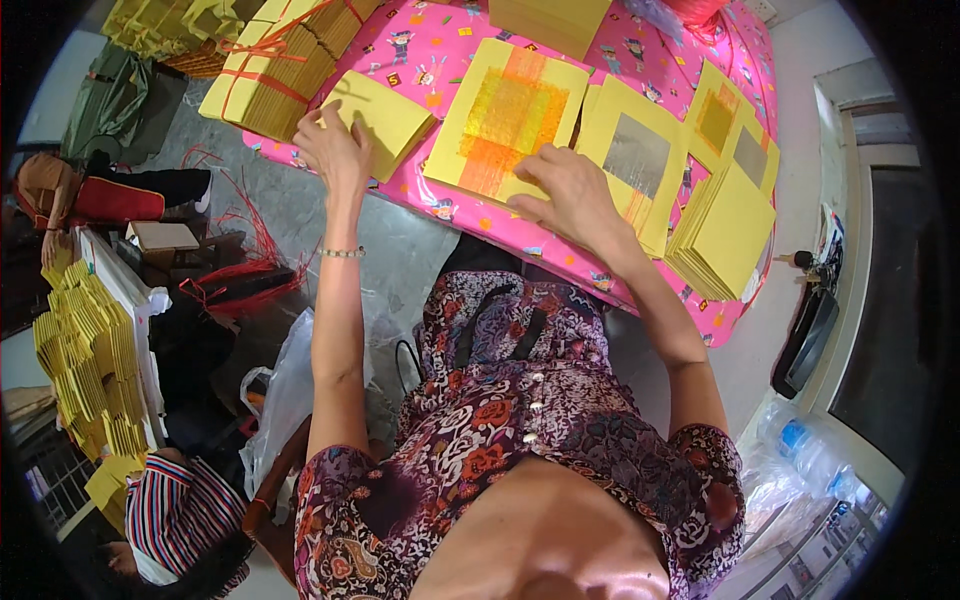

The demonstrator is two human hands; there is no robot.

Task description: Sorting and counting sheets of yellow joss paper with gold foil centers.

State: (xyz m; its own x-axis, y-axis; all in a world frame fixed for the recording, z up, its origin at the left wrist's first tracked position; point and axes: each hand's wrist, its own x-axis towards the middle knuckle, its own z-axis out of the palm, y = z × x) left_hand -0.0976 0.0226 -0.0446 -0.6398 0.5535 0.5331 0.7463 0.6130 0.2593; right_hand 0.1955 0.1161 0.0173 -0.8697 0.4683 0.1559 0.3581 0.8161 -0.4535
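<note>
The table cover [440, 50] is bright pink with small cartoon figures. The paper sheet [507, 118] under the right hand is yellow with an orange block in its middle; the stack [385, 118] under the left hand is plain yellow. Neighbouring yellow sheets [637, 155] carry silver squares. Red string [262, 82] binds a yellow bundle [268, 95].

A thin stack of plain yellow square paper sheets [385, 115] lies tilted on the pink patterned tablecloth's left edge. Just right of it, 1 larger yellow paper stack with an orange printed centre [505, 115] lies flat, its near edge at the table's front.
</note>
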